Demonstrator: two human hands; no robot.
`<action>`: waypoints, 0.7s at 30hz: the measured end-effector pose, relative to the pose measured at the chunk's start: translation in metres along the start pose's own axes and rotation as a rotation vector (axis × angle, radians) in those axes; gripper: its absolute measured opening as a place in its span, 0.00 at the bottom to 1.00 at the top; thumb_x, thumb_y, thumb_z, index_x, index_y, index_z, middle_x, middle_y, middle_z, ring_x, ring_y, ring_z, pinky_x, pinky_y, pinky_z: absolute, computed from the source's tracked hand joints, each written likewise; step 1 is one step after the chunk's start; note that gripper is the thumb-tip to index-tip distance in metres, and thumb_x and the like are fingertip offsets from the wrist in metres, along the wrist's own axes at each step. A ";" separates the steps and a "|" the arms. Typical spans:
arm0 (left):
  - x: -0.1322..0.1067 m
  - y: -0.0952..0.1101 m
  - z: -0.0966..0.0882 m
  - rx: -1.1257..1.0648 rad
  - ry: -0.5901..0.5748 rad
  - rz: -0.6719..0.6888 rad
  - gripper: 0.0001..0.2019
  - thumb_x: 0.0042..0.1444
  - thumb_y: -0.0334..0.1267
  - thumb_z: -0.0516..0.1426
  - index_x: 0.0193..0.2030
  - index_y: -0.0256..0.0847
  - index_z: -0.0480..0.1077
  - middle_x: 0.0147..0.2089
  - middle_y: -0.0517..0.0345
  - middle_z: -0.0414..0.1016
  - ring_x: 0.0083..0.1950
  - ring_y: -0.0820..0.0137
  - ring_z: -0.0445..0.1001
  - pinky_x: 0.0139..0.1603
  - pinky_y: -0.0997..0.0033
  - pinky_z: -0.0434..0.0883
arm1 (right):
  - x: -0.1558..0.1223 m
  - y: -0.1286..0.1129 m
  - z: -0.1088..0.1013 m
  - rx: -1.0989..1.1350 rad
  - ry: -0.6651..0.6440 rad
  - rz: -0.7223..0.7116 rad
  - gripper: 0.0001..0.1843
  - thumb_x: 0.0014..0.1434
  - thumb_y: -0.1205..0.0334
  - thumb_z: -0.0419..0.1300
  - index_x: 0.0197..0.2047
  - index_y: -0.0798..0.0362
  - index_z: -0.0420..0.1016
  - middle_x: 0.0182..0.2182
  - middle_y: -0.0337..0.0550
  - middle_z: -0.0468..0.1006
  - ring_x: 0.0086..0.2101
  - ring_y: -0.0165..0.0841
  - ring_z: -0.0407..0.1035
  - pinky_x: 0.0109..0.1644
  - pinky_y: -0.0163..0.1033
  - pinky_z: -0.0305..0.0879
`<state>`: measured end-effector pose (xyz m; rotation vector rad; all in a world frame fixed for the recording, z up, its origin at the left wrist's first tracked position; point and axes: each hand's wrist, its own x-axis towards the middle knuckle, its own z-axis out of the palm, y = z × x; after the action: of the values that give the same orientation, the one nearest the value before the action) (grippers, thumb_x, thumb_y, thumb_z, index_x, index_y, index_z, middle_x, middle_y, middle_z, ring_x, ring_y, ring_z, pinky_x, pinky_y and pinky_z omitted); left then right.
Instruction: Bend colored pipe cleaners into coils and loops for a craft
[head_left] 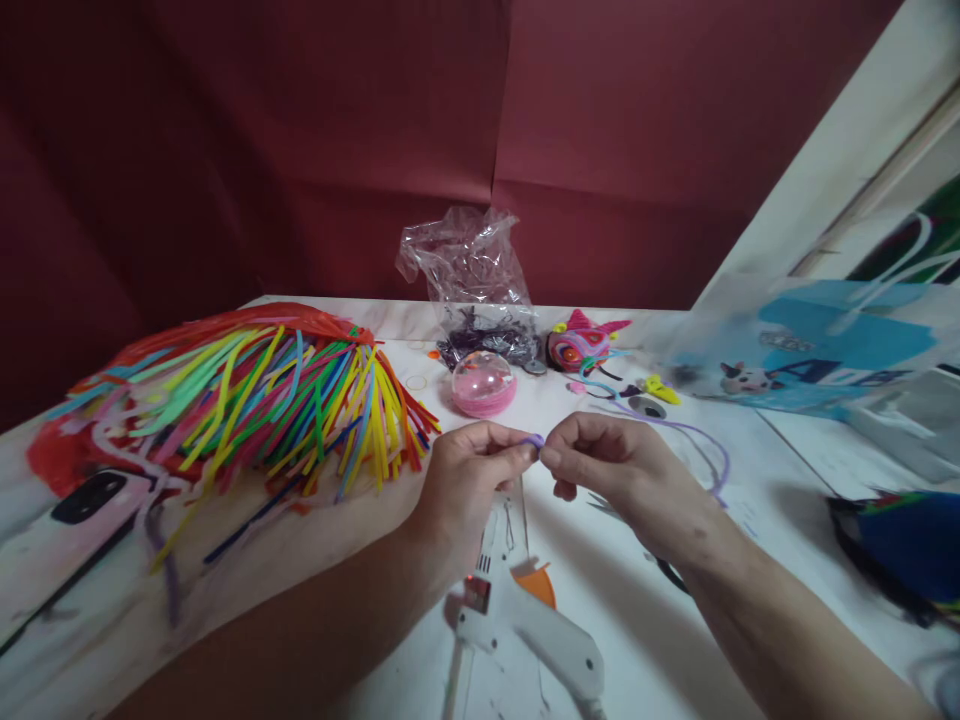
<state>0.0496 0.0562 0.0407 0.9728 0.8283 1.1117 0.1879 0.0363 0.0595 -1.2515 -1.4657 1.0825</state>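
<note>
Lying at the left of the white, grey-veined worktop (795, 570), a smartphone (82, 530) in a pale pink case is cut off by the picture's edge; no brand can be read on it. Next comes a heap of fuzzy pipe cleaners (300, 400) in yellow, green, blue, red and pink, spilling from a crinkled red plastic bag (300, 320). A glossy clear bag (480, 255) stands further right, its dark, tangled contents hard to make out. In front sits a round capsule (484, 395), see-through above and pink below.

Nearer, the left hand (469, 465) has its grip closed, thumb and forefinger pinching a short curled purple pipe cleaner (534, 440) above the worktop. Below lies a smooth pale glue gun (551, 640) with an orange trigger (536, 585) and a small red glow, partly hidden by the left wrist.

The right hand (619, 460) meets the purple piece, thumb and forefinger close together; I cannot tell whether that grip has hold of it. Beyond is a coiled pink, fuzzy figure (581, 345). A loose purple strand (726, 460) curves behind the right wrist. Farther right, a translucent blue bag (825, 345) bears a cow picture and blurred, unreadable lettering. A dark blue object (911, 545) is cut off at the right edge.
</note>
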 end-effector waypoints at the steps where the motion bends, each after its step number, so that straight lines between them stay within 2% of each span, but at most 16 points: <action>1: 0.000 0.000 0.001 0.010 -0.004 0.003 0.03 0.38 0.32 0.60 0.22 0.35 0.72 0.17 0.63 0.64 0.22 0.78 0.58 0.26 0.75 0.55 | 0.000 0.002 0.000 0.007 -0.003 0.006 0.13 0.47 0.55 0.63 0.22 0.56 0.69 0.16 0.35 0.69 0.18 0.24 0.58 0.21 0.31 0.57; 5: 0.001 0.000 0.002 0.029 -0.020 -0.017 0.04 0.37 0.32 0.61 0.22 0.34 0.72 0.17 0.62 0.65 0.21 0.79 0.59 0.25 0.75 0.55 | 0.001 0.010 -0.005 0.070 -0.033 0.029 0.09 0.50 0.61 0.61 0.23 0.56 0.69 0.17 0.34 0.69 0.19 0.23 0.61 0.23 0.30 0.57; 9: -0.001 -0.001 0.004 0.009 -0.004 -0.029 0.04 0.37 0.32 0.61 0.22 0.33 0.71 0.17 0.62 0.66 0.20 0.78 0.60 0.25 0.75 0.58 | 0.002 0.014 -0.008 0.186 -0.046 0.027 0.06 0.48 0.66 0.62 0.22 0.56 0.70 0.17 0.34 0.69 0.19 0.23 0.62 0.24 0.29 0.57; 15: -0.005 -0.003 0.005 -0.120 0.019 -0.044 0.04 0.40 0.32 0.60 0.23 0.34 0.70 0.19 0.63 0.67 0.21 0.79 0.63 0.26 0.76 0.60 | 0.002 0.012 0.001 0.324 -0.061 0.055 0.10 0.43 0.61 0.66 0.21 0.56 0.71 0.16 0.35 0.70 0.19 0.25 0.62 0.24 0.31 0.59; 17: -0.005 -0.003 0.005 -0.114 0.014 -0.031 0.03 0.40 0.31 0.60 0.24 0.35 0.70 0.19 0.63 0.67 0.21 0.78 0.63 0.26 0.75 0.60 | 0.002 0.011 0.002 0.301 -0.047 0.035 0.10 0.44 0.60 0.66 0.21 0.56 0.70 0.17 0.36 0.72 0.19 0.25 0.63 0.25 0.31 0.60; 21: -0.003 -0.004 0.004 -0.046 -0.015 -0.012 0.03 0.41 0.32 0.60 0.25 0.35 0.70 0.20 0.62 0.68 0.22 0.78 0.63 0.26 0.75 0.60 | 0.000 0.008 0.001 0.113 0.066 -0.035 0.10 0.46 0.60 0.65 0.21 0.56 0.70 0.16 0.36 0.71 0.20 0.25 0.62 0.23 0.30 0.57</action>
<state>0.0541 0.0515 0.0386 0.9351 0.7921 1.1072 0.1886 0.0372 0.0514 -1.1670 -1.3535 1.0759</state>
